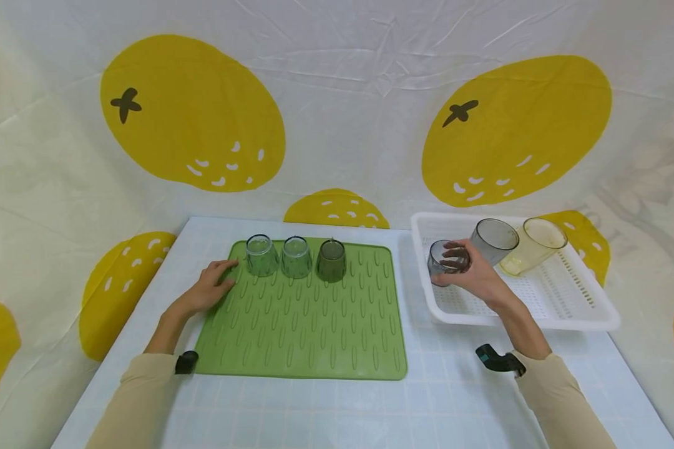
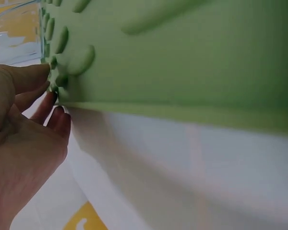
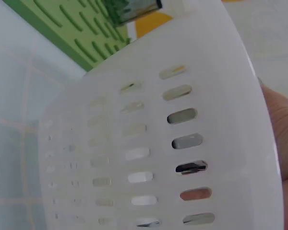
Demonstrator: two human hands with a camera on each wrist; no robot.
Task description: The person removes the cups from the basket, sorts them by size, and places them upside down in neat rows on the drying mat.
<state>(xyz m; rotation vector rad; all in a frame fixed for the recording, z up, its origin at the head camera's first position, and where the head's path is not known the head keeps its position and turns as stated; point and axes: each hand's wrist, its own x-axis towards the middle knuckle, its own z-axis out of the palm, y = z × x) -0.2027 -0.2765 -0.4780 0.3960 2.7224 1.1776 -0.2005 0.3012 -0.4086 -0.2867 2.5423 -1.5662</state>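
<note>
My right hand (image 1: 479, 277) reaches into the white basket (image 1: 517, 324) and holds a small grey glass (image 1: 437, 265) at its left end, with fingers and thumb round the glass. In the right wrist view the basket's slotted wall (image 3: 225, 96) hides most of that hand. At the left edge of the green ribbed mat (image 1: 300, 330), my left hand (image 1: 205, 292) rests with relaxed fingers, holding nothing. Along the mat's far edge stand a bluish clear glass (image 1: 262, 257), a similar clear glass (image 1: 296, 259) and a dark brownish glass (image 1: 331, 262), bottoms up.
Inside the basket, a larger grey glass (image 1: 494, 240) and a tall yellowish glass (image 1: 533, 246) lean at a tilt, right of my right hand. The table (image 1: 292, 411) has a pale blue checked cover. Behind it hangs a white cloth (image 1: 348, 125) printed with yellow fruit.
</note>
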